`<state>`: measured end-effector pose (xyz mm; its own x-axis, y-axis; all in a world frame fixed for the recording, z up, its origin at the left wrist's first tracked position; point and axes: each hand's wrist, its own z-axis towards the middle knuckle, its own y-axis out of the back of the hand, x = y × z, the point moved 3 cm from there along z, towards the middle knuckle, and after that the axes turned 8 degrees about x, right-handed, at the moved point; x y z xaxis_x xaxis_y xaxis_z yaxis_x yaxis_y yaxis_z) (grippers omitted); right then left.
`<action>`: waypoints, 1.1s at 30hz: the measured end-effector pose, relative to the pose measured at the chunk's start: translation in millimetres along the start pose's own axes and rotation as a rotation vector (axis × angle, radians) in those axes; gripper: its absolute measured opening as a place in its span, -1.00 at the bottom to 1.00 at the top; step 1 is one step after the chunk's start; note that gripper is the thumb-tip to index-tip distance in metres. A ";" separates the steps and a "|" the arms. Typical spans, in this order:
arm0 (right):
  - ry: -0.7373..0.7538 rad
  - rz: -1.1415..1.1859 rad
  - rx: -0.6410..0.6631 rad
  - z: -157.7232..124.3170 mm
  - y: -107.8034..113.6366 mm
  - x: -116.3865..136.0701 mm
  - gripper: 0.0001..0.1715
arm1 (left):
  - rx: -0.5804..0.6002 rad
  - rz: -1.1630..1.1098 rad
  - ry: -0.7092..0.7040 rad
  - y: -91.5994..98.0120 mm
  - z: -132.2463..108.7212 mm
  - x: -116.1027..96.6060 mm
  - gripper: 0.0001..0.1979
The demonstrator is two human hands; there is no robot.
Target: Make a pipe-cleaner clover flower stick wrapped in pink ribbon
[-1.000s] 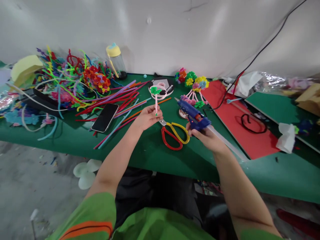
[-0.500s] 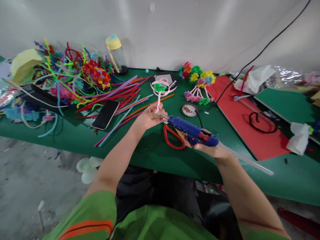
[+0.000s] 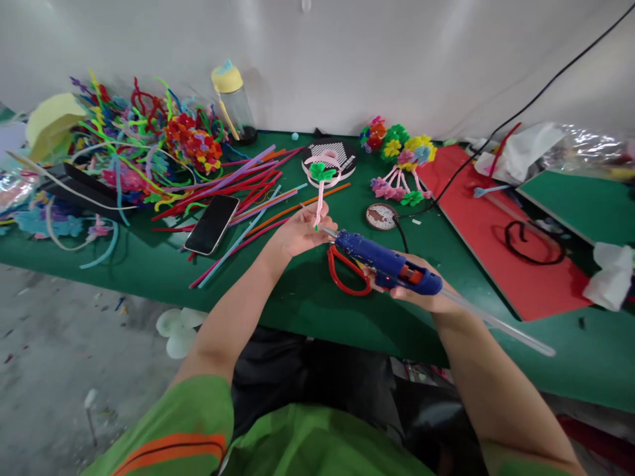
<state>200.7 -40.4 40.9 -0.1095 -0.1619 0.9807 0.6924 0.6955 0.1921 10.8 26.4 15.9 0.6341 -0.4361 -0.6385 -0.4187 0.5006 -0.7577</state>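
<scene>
My left hand [image 3: 306, 230] pinches the lower end of a pipe cleaner flower [image 3: 321, 173], which has a green bloom on a pink stem and stands roughly upright. In my right hand [image 3: 414, 297] is a blue hot glue gun [image 3: 387, 261], a small red light showing on it. Its metal nozzle points left and meets or nearly meets the stem's bottom end by my left fingertips. A long clear glue stick [image 3: 501, 324] juts from the gun's back. Below the barrel lie scissors with red handles [image 3: 342, 274], partly hidden by the gun and hand.
Loose pipe cleaners [image 3: 258, 218] and a phone [image 3: 212, 225] lie left, before a tangled colourful heap [image 3: 129, 152]. A bottle [image 3: 235, 106] stands behind. Finished pipe cleaner flowers [image 3: 399, 162], a round coaster-like disc [image 3: 381, 216], a black cable [image 3: 476, 145] and a red board [image 3: 501, 244] are right.
The whole scene has shifted slightly in view as the head moved. Both hands keep their grips, and the glue gun's nozzle stays at the stem's lower end.
</scene>
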 end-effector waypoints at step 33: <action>-0.022 -0.115 -0.015 3.9 5.0 6.9 -0.54 | 0.007 0.031 -0.033 0.2 -1.7 -0.4 -0.72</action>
<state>200.6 -35.4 48.8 -0.2043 -0.2250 0.9527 0.6847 0.6627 0.3033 9.3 25.4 15.8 0.6422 -0.3953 -0.6568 -0.4340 0.5187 -0.7366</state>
